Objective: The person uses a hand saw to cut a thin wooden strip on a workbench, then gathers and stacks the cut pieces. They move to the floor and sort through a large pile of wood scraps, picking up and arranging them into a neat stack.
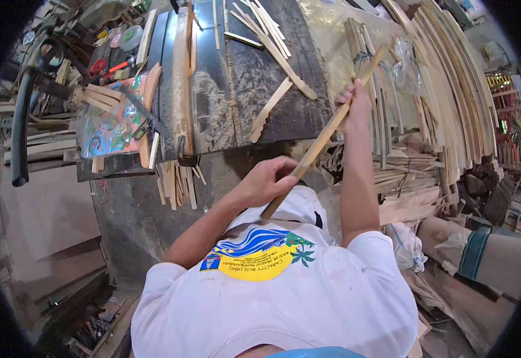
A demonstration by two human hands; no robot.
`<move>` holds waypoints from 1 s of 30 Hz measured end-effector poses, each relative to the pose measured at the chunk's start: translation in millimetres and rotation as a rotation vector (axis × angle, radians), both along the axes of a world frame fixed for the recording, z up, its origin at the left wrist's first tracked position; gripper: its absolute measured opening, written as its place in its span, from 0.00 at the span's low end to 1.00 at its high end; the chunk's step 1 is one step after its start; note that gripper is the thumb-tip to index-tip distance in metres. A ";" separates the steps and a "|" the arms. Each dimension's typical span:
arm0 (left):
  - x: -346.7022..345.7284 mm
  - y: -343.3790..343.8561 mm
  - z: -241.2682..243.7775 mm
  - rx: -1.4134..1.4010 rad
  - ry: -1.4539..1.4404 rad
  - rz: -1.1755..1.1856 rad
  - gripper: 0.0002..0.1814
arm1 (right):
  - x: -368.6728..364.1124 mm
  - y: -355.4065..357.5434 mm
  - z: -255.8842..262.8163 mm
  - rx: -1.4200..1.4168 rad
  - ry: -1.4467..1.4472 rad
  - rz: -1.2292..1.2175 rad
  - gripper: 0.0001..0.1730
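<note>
A long wooden strip (318,140) slants across my front, its lower end by my shirt and its upper end over the right side. My right hand (355,102) is closed around its upper part. Lower down, my left hand (274,178) has thumb and fingers around the strip near my waist. Beyond my hands lies the dark table top (260,107) of a work table, dusted with sawdust. On it rest a short wooden piece with a wavy edge (269,109), a longer shaped strip (287,67) and several thin pale strips (273,27). A wooden bar (182,85) runs lengthwise along the table.
Stacked long boards (455,85) and bundled sticks (379,103) stand at the right. A colourful plastic-covered surface (115,123) with wood pieces is at the left, near a black curved tube (22,129). Thin offcuts (177,183) stick out below the table's near edge.
</note>
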State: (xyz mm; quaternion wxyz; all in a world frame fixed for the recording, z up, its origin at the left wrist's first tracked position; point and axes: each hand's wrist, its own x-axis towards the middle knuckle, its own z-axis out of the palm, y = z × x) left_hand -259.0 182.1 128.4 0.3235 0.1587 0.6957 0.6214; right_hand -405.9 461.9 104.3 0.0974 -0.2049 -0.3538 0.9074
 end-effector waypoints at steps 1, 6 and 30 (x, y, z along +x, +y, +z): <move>11.9 -19.5 -2.6 -0.003 0.044 0.015 0.18 | -8.4 8.5 -1.3 0.015 0.002 -0.015 0.12; 66.5 -120.6 9.2 -0.116 0.093 0.039 0.21 | -44.9 42.5 2.2 0.053 0.033 -0.032 0.16; 1.6 5.9 34.5 0.548 -0.748 0.337 0.15 | -36.3 -20.0 -58.8 0.262 -0.053 0.312 0.21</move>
